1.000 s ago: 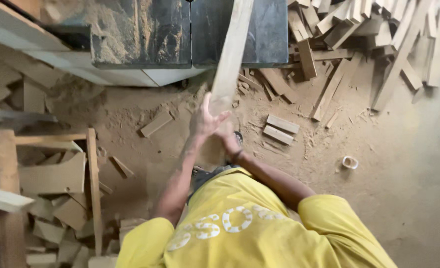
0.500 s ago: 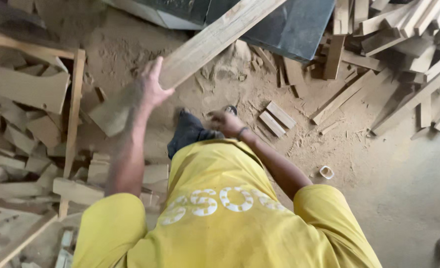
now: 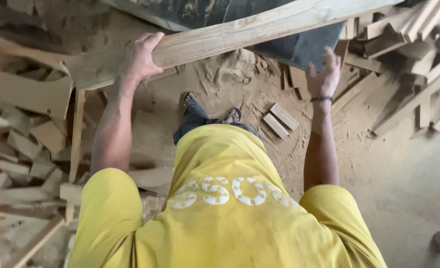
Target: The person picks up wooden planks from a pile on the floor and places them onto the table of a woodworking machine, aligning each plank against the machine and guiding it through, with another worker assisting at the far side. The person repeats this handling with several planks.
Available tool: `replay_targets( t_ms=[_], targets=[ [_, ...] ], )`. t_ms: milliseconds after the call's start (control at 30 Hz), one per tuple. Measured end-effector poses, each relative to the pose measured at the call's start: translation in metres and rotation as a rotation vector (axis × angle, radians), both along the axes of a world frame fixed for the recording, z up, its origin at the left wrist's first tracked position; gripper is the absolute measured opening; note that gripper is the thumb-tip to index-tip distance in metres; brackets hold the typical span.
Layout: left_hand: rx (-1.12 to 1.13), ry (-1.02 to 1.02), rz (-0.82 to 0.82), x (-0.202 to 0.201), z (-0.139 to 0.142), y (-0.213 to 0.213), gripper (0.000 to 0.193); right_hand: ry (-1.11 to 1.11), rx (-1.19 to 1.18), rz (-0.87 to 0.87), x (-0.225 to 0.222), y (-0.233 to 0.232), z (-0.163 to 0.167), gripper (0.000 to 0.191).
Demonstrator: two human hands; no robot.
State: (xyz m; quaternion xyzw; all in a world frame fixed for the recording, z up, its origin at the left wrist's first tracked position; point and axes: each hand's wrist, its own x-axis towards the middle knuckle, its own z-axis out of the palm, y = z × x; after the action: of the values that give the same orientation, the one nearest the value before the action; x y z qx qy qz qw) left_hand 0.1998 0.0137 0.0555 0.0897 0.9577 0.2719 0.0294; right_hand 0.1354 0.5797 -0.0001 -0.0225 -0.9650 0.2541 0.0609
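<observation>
Sawdust covers pretty much the whole floor (image 3: 220, 84) here, tan and soft-looking, with offcuts scattered all over it. Biggest thing in hand is the long pale wooden plank (image 3: 239, 32) running from the upper left of the frame up past the top right, crossing over the dark machine table (image 3: 299, 47) at the top middle. Left hand (image 3: 141, 55) is wrapped over the plank's top edge near its left end, fingers curled round it in a firm grip. Right hand (image 3: 324, 74) is spread wide with the palm up just under the plank at the table's corner — holding nothing, and I can't tell if it actually touches the wood.

My take on handling a board this long: get that free hand under it further along so the weight is shared, keep it level, and mind the sandalled feet (image 3: 210, 106) on loose dust.

Stacked timber strips (image 3: 403, 54) fill the upper right, a heap of scrap blocks (image 3: 26, 144) sits down the left side, and two small flat blocks (image 3: 281, 120) lie side by side near the middle. No packages, labels or signs anywhere — the only marking is white lettering across the back of the yellow shirt (image 3: 225, 218).
</observation>
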Motion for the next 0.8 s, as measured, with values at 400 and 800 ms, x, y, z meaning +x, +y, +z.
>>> replay_targets(
  t_ms=[400,800],
  targets=[
    [-0.132,0.006,-0.071,-0.069,-0.008,-0.041,0.106,-0.171,0.052,-0.226,-0.026,-0.033,0.027,0.087],
    [-0.12,0.0,-0.088,-0.074,-0.018,-0.053,0.103,-0.073,-0.047,-0.263,0.037,-0.085,-0.013,0.063]
  ],
)
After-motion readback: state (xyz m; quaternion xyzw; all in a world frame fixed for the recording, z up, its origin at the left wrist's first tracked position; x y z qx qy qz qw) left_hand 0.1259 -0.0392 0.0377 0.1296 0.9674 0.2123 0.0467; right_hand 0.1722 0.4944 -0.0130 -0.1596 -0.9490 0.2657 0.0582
